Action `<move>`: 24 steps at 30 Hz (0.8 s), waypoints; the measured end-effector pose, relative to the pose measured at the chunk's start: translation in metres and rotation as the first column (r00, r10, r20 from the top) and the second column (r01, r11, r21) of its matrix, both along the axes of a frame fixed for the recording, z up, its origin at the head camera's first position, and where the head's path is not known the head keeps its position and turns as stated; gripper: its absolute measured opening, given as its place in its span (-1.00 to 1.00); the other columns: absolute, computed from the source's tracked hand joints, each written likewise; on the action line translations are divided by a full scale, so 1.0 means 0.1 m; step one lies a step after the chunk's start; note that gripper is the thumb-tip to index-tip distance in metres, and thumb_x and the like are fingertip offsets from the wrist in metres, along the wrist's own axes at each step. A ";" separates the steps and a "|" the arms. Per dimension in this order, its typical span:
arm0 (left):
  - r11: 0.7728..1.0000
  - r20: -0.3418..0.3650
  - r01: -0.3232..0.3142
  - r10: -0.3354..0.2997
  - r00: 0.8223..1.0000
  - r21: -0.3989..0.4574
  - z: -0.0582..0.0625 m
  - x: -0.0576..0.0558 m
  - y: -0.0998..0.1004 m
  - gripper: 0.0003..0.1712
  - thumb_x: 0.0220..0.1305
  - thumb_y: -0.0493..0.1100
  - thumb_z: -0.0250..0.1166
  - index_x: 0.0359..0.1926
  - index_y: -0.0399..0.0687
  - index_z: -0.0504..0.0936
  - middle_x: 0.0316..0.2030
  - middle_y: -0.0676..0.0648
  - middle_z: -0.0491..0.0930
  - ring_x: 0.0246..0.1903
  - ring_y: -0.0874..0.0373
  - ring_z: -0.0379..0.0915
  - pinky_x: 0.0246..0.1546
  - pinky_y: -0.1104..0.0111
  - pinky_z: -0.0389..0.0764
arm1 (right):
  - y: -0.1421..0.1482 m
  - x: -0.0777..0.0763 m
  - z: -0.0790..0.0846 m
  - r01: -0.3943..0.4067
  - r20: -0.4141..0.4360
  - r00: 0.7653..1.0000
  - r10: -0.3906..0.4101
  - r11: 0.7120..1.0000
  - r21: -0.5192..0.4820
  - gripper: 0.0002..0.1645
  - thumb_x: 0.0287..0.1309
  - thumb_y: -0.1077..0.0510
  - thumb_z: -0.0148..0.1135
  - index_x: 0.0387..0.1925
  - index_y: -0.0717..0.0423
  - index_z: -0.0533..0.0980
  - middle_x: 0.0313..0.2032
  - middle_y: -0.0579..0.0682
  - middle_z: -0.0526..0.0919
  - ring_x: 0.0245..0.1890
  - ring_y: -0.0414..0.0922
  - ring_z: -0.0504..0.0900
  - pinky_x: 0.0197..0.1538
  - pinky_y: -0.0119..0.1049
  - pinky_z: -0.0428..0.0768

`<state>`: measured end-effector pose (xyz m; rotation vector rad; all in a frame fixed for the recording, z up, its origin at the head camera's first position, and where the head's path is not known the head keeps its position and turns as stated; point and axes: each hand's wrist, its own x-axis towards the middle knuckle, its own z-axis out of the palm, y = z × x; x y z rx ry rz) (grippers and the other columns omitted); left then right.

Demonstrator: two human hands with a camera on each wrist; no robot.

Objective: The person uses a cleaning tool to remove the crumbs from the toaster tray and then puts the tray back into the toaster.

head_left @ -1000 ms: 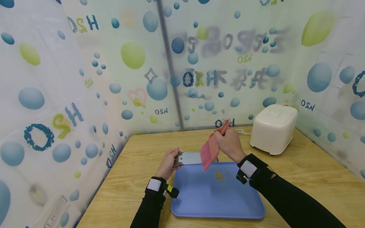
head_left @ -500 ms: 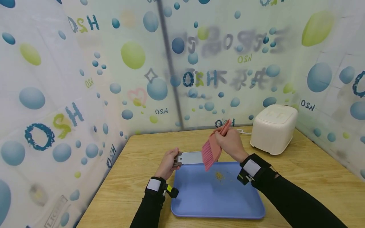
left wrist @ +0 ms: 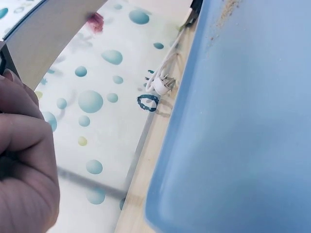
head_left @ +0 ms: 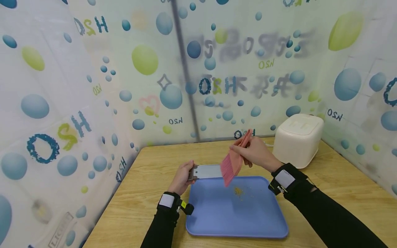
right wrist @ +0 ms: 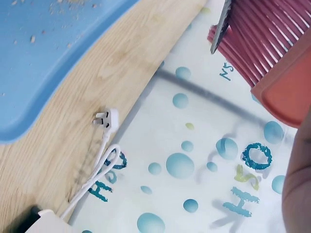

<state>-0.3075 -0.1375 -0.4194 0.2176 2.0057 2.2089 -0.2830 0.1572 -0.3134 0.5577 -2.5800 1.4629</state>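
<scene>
My left hand (head_left: 181,179) grips the grey end of a flat metal crumb tray (head_left: 207,171), holding it above the far edge of a blue tray (head_left: 235,220). In my right hand (head_left: 255,153) is a pink brush (head_left: 235,160), pinched by its handle with the bristles slanting down. Those bristles (right wrist: 272,34) lie against the crumb tray's edge in the right wrist view, and the brush hides the tray's right end in the head view. Tan crumbs (head_left: 238,191) lie in a small heap on the blue tray, with specks scattered beside it.
A cream toaster (head_left: 298,141) stands at the back right of the wooden table (head_left: 149,193). Its white cord and plug (right wrist: 111,120) lie behind the blue tray near the table's back edge. A patterned curtain (head_left: 142,103) surrounds the table's back and sides.
The brush has shifted slightly right along the crumb tray. My right hand and wrist have moved right, with the fingers placed differently on the handle. The left hand stays nearly still.
</scene>
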 end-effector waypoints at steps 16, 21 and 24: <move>1.000 -0.019 0.007 -0.007 1.000 0.007 -0.01 0.00 -0.01 -0.49 0.64 0.09 -0.07 0.01 -0.34 0.47 -0.37 -0.07 0.52 -0.62 0.27 0.46 -0.67 0.54 0.47 | 0.05 0.03 -0.05 0.068 -0.163 0.985 -0.064 0.997 0.020 -0.57 0.29 -0.06 0.40 -0.19 0.28 0.63 -0.68 -0.02 0.55 -0.78 -0.04 0.51 -0.68 -0.20 0.55; 1.000 -0.011 0.007 -0.007 1.000 0.011 0.01 0.00 0.00 -0.50 0.65 0.06 -0.09 -0.01 -0.35 0.47 -0.37 -0.08 0.51 -0.62 0.26 0.45 -0.67 0.54 0.46 | 0.04 0.03 -0.07 0.091 -0.187 0.978 -0.087 0.996 0.013 -0.59 0.28 -0.07 0.40 -0.27 0.24 0.63 -0.70 0.00 0.52 -0.78 0.06 0.52 -0.69 -0.24 0.53; 1.000 0.000 0.002 -0.002 1.000 0.011 0.01 0.00 0.00 -0.49 0.66 0.06 -0.09 0.01 -0.38 0.46 -0.37 -0.08 0.50 -0.62 0.27 0.45 -0.67 0.55 0.46 | 0.04 0.04 -0.09 0.113 -0.189 0.976 -0.108 0.993 0.014 -0.58 0.28 -0.10 0.40 -0.31 0.22 0.62 -0.70 0.01 0.51 -0.76 0.11 0.53 -0.69 -0.24 0.52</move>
